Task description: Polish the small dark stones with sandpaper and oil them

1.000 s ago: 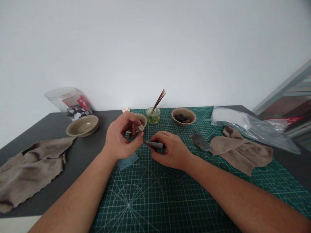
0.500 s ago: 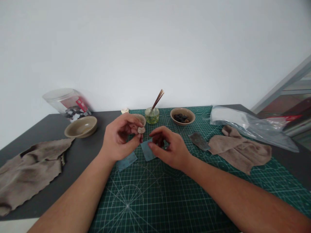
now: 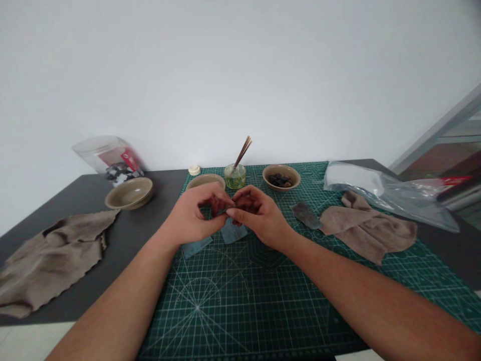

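My left hand (image 3: 190, 219) and my right hand (image 3: 261, 216) meet fingertip to fingertip over the green cutting mat (image 3: 240, 301). Both are closed in a pinch. The small pale stone that my left fingers held is now hidden between the two hands. I cannot make out what my right fingers pinch. A blue sandpaper piece (image 3: 235, 233) lies just under my right fingers, and a second blue sandpaper piece (image 3: 196, 246) lies below my left hand.
Behind the hands stand an empty tan bowl (image 3: 205, 180), a glass jar with sticks (image 3: 235, 176) and a bowl of dark stones (image 3: 281, 177). A dark sandpaper piece (image 3: 305, 214), grey cloth (image 3: 366, 228) and plastic bag (image 3: 387, 193) lie right. Stacked bowls (image 3: 129, 193), plastic jar (image 3: 107, 158) and another cloth (image 3: 52, 255) lie left.
My right hand put down the dark rolled piece it held, then rose to meet my left hand. My left hand lowered slightly, and the pale stone went out of sight.
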Motion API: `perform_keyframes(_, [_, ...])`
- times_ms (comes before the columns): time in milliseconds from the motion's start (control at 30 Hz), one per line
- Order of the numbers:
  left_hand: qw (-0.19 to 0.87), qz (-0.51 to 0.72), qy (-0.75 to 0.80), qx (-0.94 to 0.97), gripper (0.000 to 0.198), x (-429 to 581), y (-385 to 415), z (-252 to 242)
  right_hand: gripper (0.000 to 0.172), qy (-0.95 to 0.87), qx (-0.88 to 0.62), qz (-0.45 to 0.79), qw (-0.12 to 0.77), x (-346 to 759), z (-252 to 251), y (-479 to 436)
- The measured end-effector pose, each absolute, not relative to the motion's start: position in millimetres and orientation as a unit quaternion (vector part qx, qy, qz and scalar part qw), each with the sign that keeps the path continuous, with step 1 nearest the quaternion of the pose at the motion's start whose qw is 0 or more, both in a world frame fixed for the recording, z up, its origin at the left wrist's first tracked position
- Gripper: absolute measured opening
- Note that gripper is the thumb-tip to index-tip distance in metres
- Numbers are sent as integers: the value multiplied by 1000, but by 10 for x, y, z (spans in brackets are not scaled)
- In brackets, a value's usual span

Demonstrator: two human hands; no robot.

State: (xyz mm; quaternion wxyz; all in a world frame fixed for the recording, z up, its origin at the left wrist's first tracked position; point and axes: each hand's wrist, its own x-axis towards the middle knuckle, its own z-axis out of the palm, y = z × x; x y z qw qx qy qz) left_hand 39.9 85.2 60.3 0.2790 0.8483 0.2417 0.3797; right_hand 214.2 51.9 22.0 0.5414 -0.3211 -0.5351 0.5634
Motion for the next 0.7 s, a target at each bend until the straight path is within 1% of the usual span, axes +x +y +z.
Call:
perform_keyframes(67, [266, 344, 253, 864, 20, 362, 825, 647, 42, -532, -326, 567, 538, 2158, 210, 544])
perform_keyframes(167, [243, 303, 289, 875, 37, 185, 744, 720, 38, -537, -323, 576, 524, 2190, 200, 555])
perform_keyframes(267, [195, 264, 393, 859, 26, -113, 610, 712, 33, -559, -317, 572, 510, 2206, 190, 545])
perform_keyframes(300, [185, 236, 426, 854, 26, -217, 559, 683, 32, -570, -316, 566, 506, 2205, 184, 539])
perform_keyframes(400, [162, 155, 479, 848, 41, -467, 410, 550, 28, -592, -313, 555, 493, 2188, 159, 527])
perform_keyframes(467, [135, 134, 497, 847, 53, -558, 331, 466, 32, -597, -316, 554, 487, 2175, 139, 524])
perform_keyframes(533, [120, 125, 503, 847, 60, -592, 276, 410, 37, -596, -323, 557, 480, 2169, 123, 524])
perform_keyframes(600, [130, 115, 498, 850, 62, -593, 241, 380, 39, -593, -330, 563, 471, 2170, 114, 523])
perform_keyframes(700, [153, 107, 488, 853, 63, -579, 220, 348, 37, -597, -334, 565, 461, 2177, 110, 517])
